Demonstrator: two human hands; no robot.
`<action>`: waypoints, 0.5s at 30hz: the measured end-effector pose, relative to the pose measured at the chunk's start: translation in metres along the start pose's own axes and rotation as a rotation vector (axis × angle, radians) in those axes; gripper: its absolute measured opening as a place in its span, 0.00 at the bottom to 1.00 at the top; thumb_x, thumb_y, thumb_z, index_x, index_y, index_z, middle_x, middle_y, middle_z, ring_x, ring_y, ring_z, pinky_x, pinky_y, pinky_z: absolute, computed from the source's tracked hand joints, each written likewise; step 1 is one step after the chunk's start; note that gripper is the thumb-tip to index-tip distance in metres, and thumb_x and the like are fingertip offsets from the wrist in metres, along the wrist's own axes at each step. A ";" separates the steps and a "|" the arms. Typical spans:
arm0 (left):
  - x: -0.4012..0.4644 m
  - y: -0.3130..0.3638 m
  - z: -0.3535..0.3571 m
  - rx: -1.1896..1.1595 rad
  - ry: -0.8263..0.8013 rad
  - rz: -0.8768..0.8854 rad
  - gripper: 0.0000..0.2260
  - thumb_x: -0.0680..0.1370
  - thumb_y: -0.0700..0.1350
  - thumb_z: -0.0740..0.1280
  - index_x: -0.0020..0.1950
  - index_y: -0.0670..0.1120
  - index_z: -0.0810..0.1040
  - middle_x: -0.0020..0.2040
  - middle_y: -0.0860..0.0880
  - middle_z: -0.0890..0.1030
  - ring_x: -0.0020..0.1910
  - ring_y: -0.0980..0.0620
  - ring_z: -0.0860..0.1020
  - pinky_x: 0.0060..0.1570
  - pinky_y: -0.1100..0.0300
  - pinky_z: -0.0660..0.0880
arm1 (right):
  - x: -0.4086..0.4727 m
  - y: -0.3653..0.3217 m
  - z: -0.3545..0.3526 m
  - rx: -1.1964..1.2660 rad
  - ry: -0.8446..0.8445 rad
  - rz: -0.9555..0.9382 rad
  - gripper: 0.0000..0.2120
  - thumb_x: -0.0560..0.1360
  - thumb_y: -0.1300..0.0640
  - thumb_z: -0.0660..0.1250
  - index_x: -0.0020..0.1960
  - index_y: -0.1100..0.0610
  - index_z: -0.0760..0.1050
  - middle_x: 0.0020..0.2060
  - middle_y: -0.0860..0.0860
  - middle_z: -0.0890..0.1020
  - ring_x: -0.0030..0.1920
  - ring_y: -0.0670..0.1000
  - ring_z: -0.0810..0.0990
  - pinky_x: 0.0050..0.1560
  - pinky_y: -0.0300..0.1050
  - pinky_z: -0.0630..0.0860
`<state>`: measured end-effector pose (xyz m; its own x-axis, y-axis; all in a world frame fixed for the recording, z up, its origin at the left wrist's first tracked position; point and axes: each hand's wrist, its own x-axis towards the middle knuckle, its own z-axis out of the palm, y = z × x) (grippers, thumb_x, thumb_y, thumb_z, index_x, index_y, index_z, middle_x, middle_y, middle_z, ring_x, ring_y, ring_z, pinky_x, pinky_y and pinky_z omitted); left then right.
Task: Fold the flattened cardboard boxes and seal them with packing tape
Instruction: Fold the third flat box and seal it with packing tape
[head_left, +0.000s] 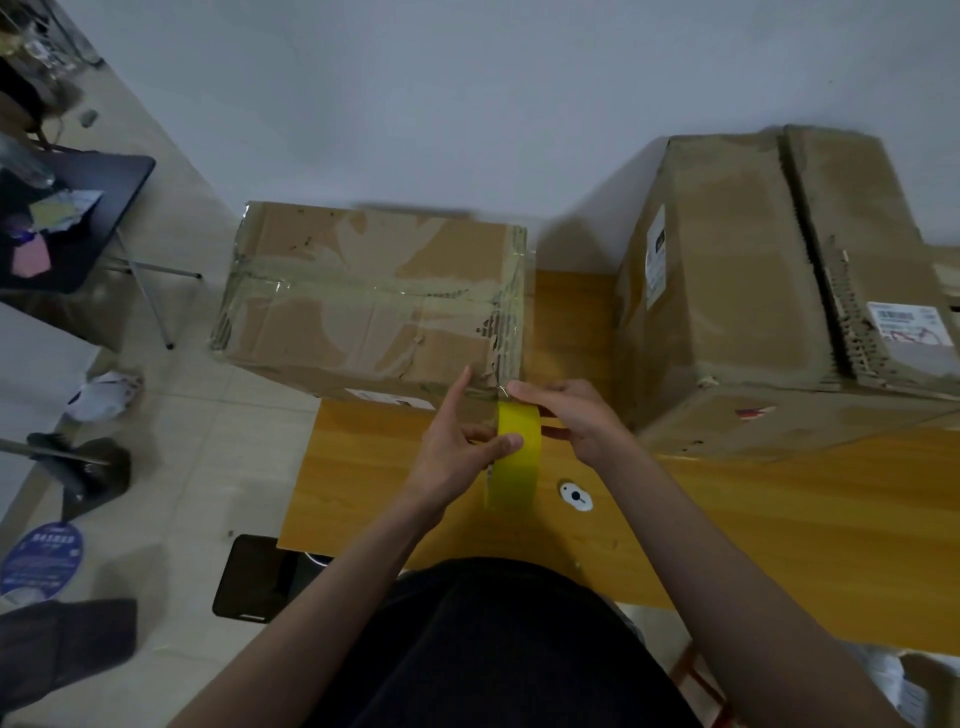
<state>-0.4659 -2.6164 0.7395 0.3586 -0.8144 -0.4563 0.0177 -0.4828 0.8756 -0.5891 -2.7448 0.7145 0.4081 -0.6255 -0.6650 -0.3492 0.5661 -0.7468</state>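
A worn, folded cardboard box (371, 296) stands at the far left corner of the wooden table (779, 530), hanging over the table's left edge. A yellow roll of packing tape (514, 452) is held upright just below the box's near right corner. My left hand (457, 452) grips the roll from the left, thumb on its face and index finger stretched up to the box's edge. My right hand (566, 415) holds the roll from the right, its fingertips at the box's corner where the tape end meets the cardboard.
A larger taped box (769, 291) with shipping labels stands on the table's right side. A small white tag (575, 497) lies near the roll. On the floor to the left are a black chair (78, 223), crumpled paper (104, 395) and a dark flat device (260, 577).
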 end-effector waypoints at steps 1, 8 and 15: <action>-0.001 0.000 -0.001 0.007 -0.002 -0.003 0.46 0.71 0.48 0.78 0.80 0.60 0.54 0.44 0.48 0.86 0.45 0.53 0.84 0.44 0.59 0.77 | 0.000 0.001 0.000 -0.004 0.005 -0.010 0.23 0.65 0.47 0.81 0.51 0.61 0.84 0.48 0.54 0.87 0.55 0.55 0.83 0.63 0.61 0.76; -0.005 0.000 -0.010 0.011 0.009 -0.041 0.45 0.72 0.50 0.78 0.81 0.57 0.53 0.43 0.51 0.86 0.45 0.56 0.83 0.49 0.54 0.78 | -0.006 0.010 0.010 -0.063 0.101 -0.274 0.13 0.70 0.49 0.78 0.39 0.60 0.85 0.33 0.54 0.84 0.38 0.49 0.80 0.40 0.48 0.72; -0.007 -0.003 -0.011 0.056 0.032 -0.064 0.44 0.70 0.49 0.79 0.78 0.62 0.56 0.45 0.47 0.85 0.48 0.52 0.83 0.50 0.51 0.79 | -0.004 0.013 0.013 -0.108 0.168 -0.338 0.12 0.71 0.50 0.78 0.37 0.58 0.84 0.31 0.49 0.82 0.33 0.44 0.77 0.38 0.46 0.72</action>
<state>-0.4582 -2.6053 0.7420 0.3878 -0.7711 -0.5050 -0.0105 -0.5516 0.8341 -0.5836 -2.7283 0.7076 0.3745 -0.8515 -0.3670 -0.3090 0.2586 -0.9152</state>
